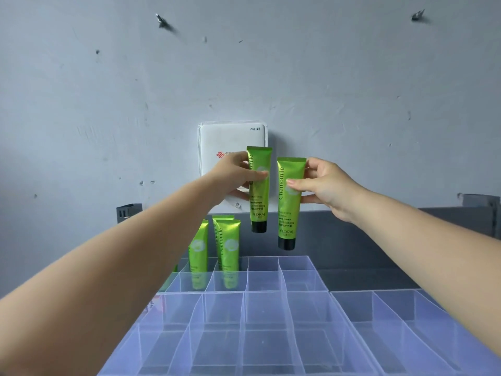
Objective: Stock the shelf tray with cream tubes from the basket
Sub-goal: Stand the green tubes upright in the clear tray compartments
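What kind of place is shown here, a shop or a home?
Probably a shop shelf or stockroom, though I cannot be sure. Clear divided trays sit on a grey metal shelf, identical green cream tubes stand in the back compartments, and a Wi-Fi router leans against a bare scuffed wall.

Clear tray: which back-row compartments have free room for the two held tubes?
In the clear tray, the back-row cells right of the standing tubes look empty, under both hands' tubes. The back-left is crowded.

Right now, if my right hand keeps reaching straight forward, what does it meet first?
Probably the grey wall behind the shelf: nothing shows between it and the right hand, which holds a cream tube. Depth is unclear.
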`<state>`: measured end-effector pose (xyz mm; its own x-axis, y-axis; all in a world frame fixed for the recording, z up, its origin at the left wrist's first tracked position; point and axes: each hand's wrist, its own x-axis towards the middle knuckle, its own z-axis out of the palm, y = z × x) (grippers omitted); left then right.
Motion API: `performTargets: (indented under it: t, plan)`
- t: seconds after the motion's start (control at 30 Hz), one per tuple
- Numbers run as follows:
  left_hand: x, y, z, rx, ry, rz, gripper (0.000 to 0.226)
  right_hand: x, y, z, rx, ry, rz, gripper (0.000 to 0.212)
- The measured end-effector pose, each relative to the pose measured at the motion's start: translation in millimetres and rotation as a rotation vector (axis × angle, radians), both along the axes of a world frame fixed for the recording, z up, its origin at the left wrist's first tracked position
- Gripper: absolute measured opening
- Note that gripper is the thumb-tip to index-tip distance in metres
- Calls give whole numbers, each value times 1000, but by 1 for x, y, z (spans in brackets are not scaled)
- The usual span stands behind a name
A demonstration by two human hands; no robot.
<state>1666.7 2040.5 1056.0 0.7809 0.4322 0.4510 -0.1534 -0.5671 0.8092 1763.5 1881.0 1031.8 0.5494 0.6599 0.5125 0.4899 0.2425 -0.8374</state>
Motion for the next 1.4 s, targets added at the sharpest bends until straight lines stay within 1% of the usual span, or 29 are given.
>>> performTargets:
  t: [0.1,0.2,0.23,0.37,0.43,0.53,0.67,0.8,0.9,1.0,1.13,1.2,1.27,1.33,1.4]
  plan:
    - [10,11,-3,0,46,-7,23,6,8,-3,-34,-3,-11,20]
    - [18,22,-6,28,130,30,40,12,16,-6,-67,-13,-20,20]
    - [21,25,-6,49,155,38,42,14,19,-7,-77,-14,-23,20]
    - [29,35,-8,118,228,32,35,19,28,-11,-126,-23,-34,24]
    - [32,41,-10,135,267,21,34,21,34,-14,-153,-46,-47,22]
    - [36,48,-15,178,343,-1,25,24,41,-20,-200,-72,-76,19]
    - [43,53,-19,226,441,-19,20,27,50,-29,-250,-80,-92,23]
    - [53,58,-21,247,444,4,15,27,58,-38,-323,-96,-92,25]
    - [57,60,-21,263,440,10,14,25,63,-44,-383,-108,-76,29]
    - [56,60,-19,289,467,-15,15,24,62,-47,-409,-118,-63,28]
    - [54,61,-18,315,528,-48,23,27,55,-43,-395,-111,-66,28]
    - [55,60,-20,365,583,-53,26,28,52,-42,-379,-100,-67,27]
    - [57,58,-24,443,630,-53,21,28,52,-45,-383,-94,-66,27]
    - [59,55,-28,520,675,-39,18,26,54,-52,-420,-99,-57,23]
    - [60,51,-31,611,740,-16,21,24,58,-59,-452,-105,-44,19]
